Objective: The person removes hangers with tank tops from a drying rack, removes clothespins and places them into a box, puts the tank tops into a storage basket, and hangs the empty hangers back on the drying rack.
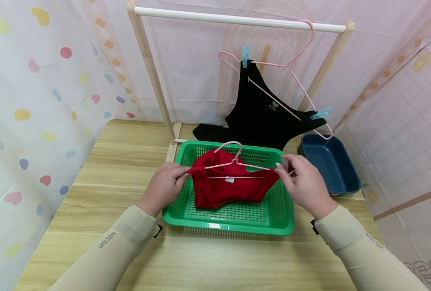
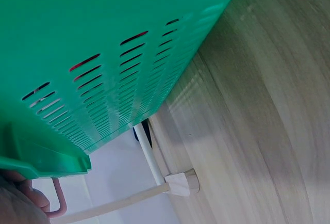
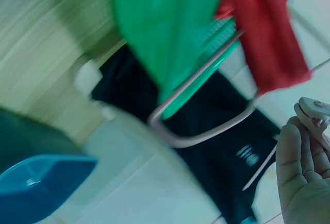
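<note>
A red tank top (image 1: 230, 188) hangs on a pink hanger (image 1: 233, 160) over the green basket (image 1: 228, 228), a white label at its neck. My left hand (image 1: 168, 184) pinches one strap at the hanger's left end; in the left wrist view that hand (image 2: 23, 198) is mostly cut off beside the basket's rim. At the other end, my right hand (image 1: 304, 182) is close to the second strap. In the right wrist view, this hand (image 3: 309, 172) pinches a small pale clip (image 3: 312, 113), seemingly a clothespin, apart from the red strap (image 3: 273, 53).
Behind the basket stands a drying rack with a white bar (image 1: 219, 17). From it hangs a black tank top (image 1: 263, 113) on another pink hanger, fastened by blue clothespins (image 1: 322, 113). A dark blue tub (image 1: 328, 165) stands at the right edge of the wooden table (image 1: 128, 161).
</note>
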The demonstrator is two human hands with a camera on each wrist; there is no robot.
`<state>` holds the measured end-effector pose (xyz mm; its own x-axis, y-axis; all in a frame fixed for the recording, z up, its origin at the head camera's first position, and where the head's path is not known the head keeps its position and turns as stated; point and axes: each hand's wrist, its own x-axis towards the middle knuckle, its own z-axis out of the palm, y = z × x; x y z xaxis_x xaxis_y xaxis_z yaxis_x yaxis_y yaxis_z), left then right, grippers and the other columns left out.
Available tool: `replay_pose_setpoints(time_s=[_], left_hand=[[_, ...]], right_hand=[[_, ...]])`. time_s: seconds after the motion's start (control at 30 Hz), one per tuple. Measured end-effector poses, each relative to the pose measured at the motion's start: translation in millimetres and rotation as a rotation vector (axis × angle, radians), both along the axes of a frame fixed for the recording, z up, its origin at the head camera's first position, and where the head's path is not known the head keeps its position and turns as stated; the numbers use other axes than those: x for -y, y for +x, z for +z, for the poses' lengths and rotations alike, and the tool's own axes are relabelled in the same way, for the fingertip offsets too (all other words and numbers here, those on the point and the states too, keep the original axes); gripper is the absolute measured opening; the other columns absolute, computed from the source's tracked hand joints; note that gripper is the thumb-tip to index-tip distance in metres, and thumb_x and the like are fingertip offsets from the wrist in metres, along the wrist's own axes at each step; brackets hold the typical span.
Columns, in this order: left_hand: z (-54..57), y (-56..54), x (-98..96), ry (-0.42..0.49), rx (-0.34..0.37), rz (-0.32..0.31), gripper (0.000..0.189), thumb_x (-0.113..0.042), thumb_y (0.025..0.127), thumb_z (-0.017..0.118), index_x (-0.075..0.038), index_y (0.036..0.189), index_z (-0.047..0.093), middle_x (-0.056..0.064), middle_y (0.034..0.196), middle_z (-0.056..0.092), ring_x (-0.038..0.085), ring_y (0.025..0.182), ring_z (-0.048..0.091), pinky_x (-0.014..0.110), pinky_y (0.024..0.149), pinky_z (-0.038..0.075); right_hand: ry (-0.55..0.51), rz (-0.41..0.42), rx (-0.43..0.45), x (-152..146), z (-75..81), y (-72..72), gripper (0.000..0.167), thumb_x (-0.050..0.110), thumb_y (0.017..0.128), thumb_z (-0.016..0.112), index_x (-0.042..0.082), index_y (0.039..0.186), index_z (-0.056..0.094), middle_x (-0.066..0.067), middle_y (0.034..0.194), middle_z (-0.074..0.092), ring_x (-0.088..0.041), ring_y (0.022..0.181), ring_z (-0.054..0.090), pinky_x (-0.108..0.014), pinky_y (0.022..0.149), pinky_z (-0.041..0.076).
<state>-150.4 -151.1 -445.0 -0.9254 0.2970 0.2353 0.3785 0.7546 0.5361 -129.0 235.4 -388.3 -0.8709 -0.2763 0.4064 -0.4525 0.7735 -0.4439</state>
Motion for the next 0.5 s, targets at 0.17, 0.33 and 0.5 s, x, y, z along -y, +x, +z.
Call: replay_pose_setpoints(time_s=[0.17,0.33,0.5], left_hand=[[0.2,-0.2,0.1,0.004,-0.015,-0.001,0.020,-0.015,0.102,0.069,-0.009,0.117,0.080,0.007,0.103,0.079,0.026,0.093,0.062,0.042,0.082,0.051],[1.6,0.2,-0.9,0.003,-0.022,-0.005,0.019,-0.017,0.102,0.069,-0.009,0.116,0.081,0.006,0.101,0.079,0.025,0.091,0.062,0.041,0.080,0.051],[1.4,0.0,-0.4,0.002,-0.010,-0.005,0.020,-0.017,0.103,0.069,-0.009,0.118,0.080,0.006,0.103,0.079,0.025,0.092,0.062,0.041,0.081,0.051]], right_hand=[[0.022,-0.095,0.024,-21.9,-6.1,-7.2,0.024,0.011,0.102,0.068,-0.003,0.122,0.063,-0.013,0.098,0.062,-0.024,0.085,0.059,-0.041,0.072,0.052],[0.037,-0.165,0.046,-42.3,-14.6,-16.0,0.023,0.010,0.104,0.064,-0.006,0.121,0.062,-0.019,0.100,0.061,-0.033,0.092,0.057,-0.050,0.078,0.048],[0.064,-0.243,0.110,-61.3,-22.6,-23.1,0.024,0.011,0.105,0.062,-0.007,0.121,0.060,-0.022,0.101,0.059,-0.038,0.098,0.056,-0.057,0.085,0.048]])
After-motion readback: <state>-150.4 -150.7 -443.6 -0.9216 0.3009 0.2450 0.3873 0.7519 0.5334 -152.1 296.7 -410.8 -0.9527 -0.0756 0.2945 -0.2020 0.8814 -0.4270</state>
